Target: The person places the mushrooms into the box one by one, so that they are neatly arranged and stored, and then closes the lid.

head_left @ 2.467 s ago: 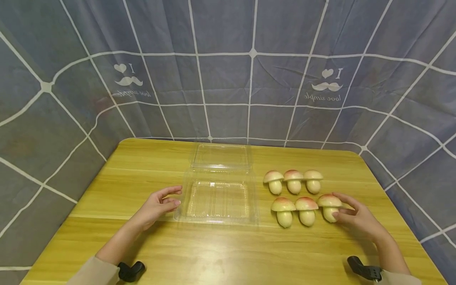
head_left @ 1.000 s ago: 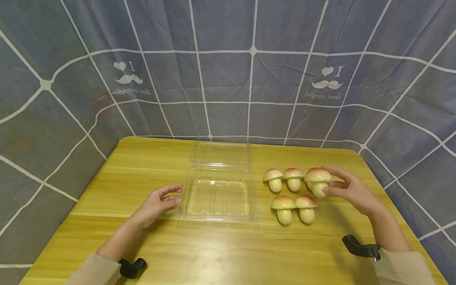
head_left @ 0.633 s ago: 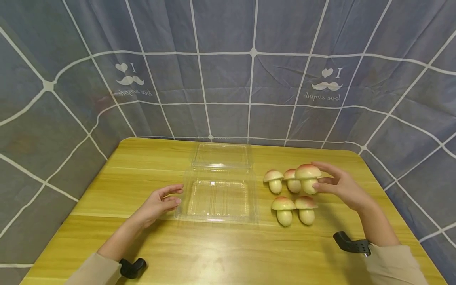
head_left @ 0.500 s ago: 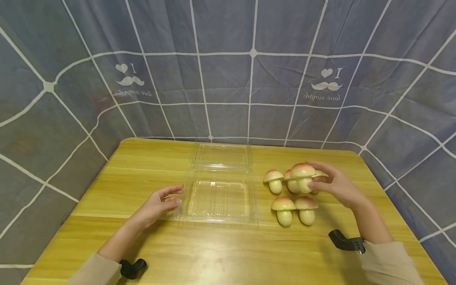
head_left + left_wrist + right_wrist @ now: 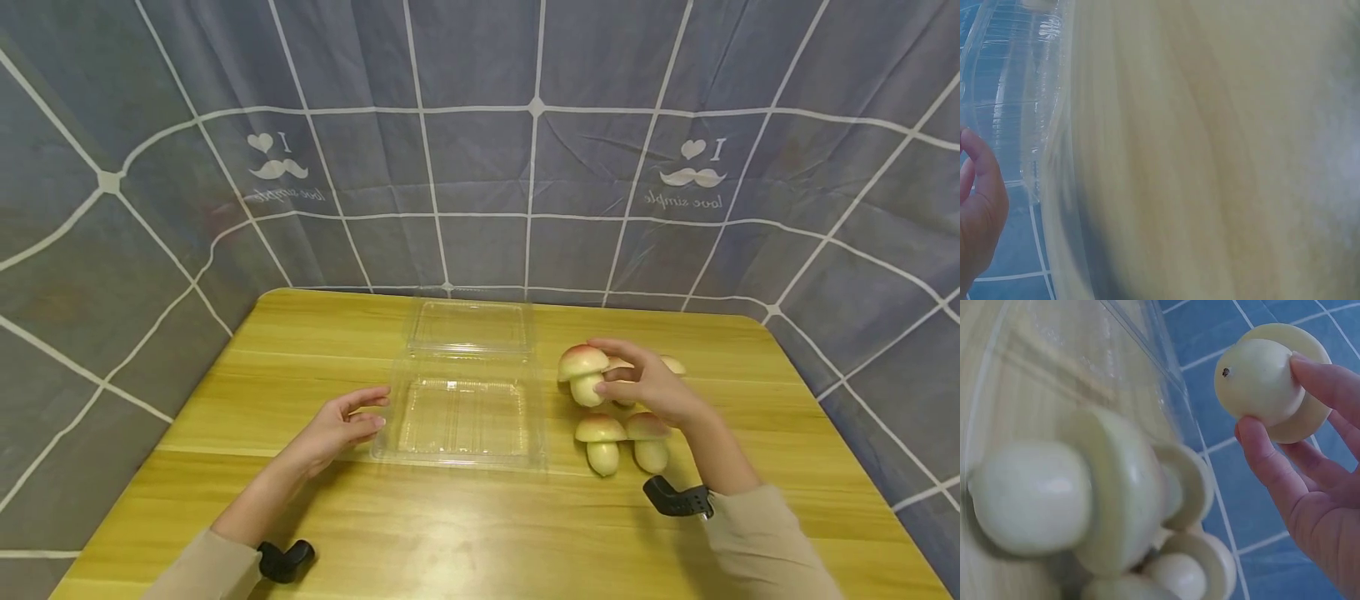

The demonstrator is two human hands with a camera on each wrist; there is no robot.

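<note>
Item: mushroom, pinched in our right hand, now carried nearer clamshell box; left hand relaxed, holding nothing.

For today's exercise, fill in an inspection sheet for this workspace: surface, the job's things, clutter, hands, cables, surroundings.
Surface: wooden table, yellow grain.
Job's things: open clear clamshell box, nothing inside; held mushroom lifted; two near mushrooms lying on the table; others partly hidden behind the hand.
Clutter: nothing seen.
Hands: right hand pinches the held mushroom; left hand relaxed at the box's left edge.
Cables: nothing seen.
Surroundings: blue gridded cloth backdrop.
</note>
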